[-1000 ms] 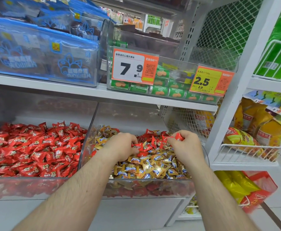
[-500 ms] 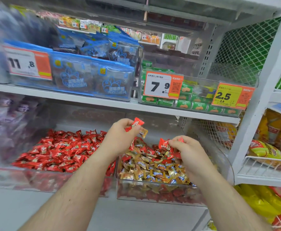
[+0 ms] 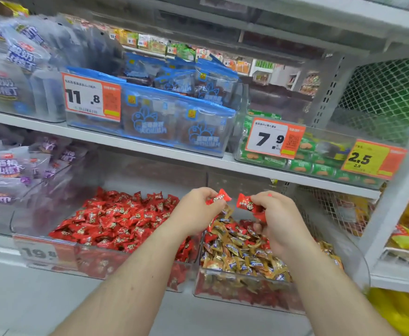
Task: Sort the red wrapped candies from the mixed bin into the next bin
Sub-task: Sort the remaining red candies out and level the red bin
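Two clear bins stand side by side on the lower shelf. The mixed bin [image 3: 247,299] on the right holds gold wrapped candies [image 3: 244,258] with red ones among them. The left bin [image 3: 135,267] is heaped with red wrapped candies [image 3: 116,221]. My left hand [image 3: 196,209] is raised above the wall between the bins and pinches a red candy [image 3: 219,198]. My right hand [image 3: 278,219] hovers over the mixed bin and grips several red candies [image 3: 247,204], one sticking out to the left.
A shelf board [image 3: 150,151] runs just above the bins, carrying blue packets [image 3: 174,122], green packs [image 3: 303,163] and price tags [image 3: 91,97]. Purple bags [image 3: 6,170] sit at the left. A white upright [image 3: 392,204] and wire basket [image 3: 407,258] stand at the right.
Both hands have lifted out of the mixed bin with red candies and moved left towards the dividing wall. The camera has swung left and up.
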Motion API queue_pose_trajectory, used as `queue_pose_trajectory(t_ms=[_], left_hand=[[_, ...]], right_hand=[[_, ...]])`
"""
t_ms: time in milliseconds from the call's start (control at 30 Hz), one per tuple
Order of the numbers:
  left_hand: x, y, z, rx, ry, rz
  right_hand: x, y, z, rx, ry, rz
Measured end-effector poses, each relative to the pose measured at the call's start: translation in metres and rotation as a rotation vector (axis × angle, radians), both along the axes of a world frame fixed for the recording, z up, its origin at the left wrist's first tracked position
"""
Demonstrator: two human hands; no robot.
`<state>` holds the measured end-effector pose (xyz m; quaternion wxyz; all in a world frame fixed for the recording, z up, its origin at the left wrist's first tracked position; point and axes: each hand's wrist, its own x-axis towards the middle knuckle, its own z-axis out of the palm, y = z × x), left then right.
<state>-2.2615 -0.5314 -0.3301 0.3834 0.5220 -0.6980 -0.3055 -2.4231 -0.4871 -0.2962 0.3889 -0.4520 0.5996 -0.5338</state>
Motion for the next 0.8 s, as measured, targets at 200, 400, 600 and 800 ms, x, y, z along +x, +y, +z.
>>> queue_pose_trajectory(t_ms=[200, 400, 600, 800], left_hand=[[-0.014, 0.000, 0.001, -0.001, -0.048, 0.028], [0.014, -0.002, 0.001, 0.063, 0.357, 0.165], [0.077, -0.004, -0.014, 0.131, 0.294, 0.343], [0.119, -0.008, -0.035, 0.176, 0.299, 0.493]], right_hand=[[-0.016, 0.006, -0.005, 0.056, 0.047, -0.073], [0.015, -0.001, 0.010, 0.060, 0.060, 0.025], [0.088, -0.024, 0.016, 0.227, -0.028, 0.267], [0.135, -0.051, -0.003, 0.415, -0.207, 0.297]])
